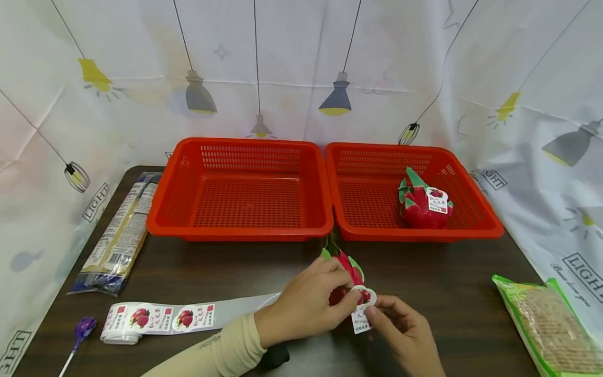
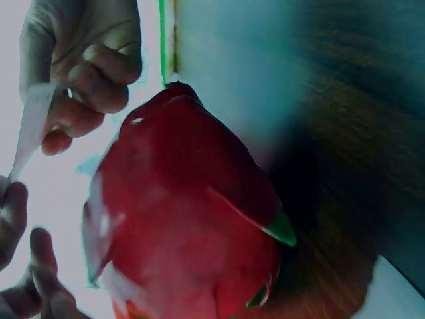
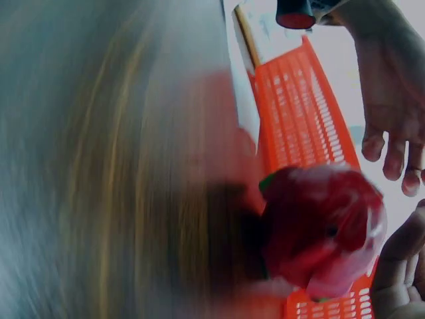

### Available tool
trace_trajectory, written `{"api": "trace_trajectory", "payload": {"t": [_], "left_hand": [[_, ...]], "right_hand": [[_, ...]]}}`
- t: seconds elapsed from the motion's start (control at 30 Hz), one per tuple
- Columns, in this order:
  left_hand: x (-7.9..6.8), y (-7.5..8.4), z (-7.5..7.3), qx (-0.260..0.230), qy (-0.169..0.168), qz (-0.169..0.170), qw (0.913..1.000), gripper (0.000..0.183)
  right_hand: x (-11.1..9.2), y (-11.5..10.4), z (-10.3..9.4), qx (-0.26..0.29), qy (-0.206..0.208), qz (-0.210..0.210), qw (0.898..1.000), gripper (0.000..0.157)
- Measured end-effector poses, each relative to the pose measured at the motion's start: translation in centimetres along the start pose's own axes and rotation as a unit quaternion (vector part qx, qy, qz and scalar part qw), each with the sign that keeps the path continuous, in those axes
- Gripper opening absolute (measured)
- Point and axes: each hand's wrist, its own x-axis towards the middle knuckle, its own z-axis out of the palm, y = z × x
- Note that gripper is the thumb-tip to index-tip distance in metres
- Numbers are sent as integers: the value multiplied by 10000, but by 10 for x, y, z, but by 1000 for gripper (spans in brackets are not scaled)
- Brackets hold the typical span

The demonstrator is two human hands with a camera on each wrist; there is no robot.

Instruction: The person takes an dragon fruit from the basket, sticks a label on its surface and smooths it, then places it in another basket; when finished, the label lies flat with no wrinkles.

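On the table, in front of the baskets, lies a red dragon fruit [image 1: 348, 267] with green-tipped scales, partly covered by my left hand [image 1: 313, 303]. Above its near side is a white label sticker [image 1: 360, 318] with a fruit picture and red print. My left thumb and a finger pinch its left edge. My right hand [image 1: 406, 332] pinches the other edge. In the left wrist view the sticker [image 2: 33, 123] stretches between the fingers of both hands, beside the dragon fruit [image 2: 186, 193]. The right wrist view shows the dragon fruit [image 3: 325, 226] near a basket.
Behind stand two red baskets: the left basket [image 1: 245, 231] and the right basket [image 1: 372, 233], holding a labelled dragon fruit [image 1: 424, 212]. A sticker roll [image 1: 122, 327], lollipop [image 1: 85, 328] and long packet [image 1: 120, 235] lie left. A green-edged bag [image 1: 556, 324] lies right.
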Motion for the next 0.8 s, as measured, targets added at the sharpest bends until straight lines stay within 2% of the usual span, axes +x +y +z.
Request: {"api": "trace_trajectory", "payload": {"t": [0.07, 0.13, 0.23, 0.33, 0.47, 0.6, 0.8], "left_hand": [[8, -1, 6, 153, 147, -116, 9997, 18], [17, -4, 12, 361, 285, -189, 9988, 20], [29, -10, 22, 859, 523, -223, 9947, 25], [38, -17, 31, 1382, 755, -304, 9871, 30], [42, -23, 38, 1836, 1029, -351, 9770, 32], [42, -26, 38, 2050, 1194, -284, 9710, 30], [41, -27, 35, 2068, 1126, -258, 9715, 26]], "right_hand": [[5, 0, -2, -396, 86, 202, 9990, 12], [12, 0, -3, -800, 144, 406, 9959, 18], [24, 5, -4, -1007, 118, 524, 9935, 24], [34, 8, -4, -1044, 76, 671, 9922, 27], [43, 9, -3, -1104, 18, 846, 9903, 27], [49, 7, -2, -1255, -147, 897, 9879, 26], [51, 6, -1, -1302, -416, 849, 9870, 27]]}}
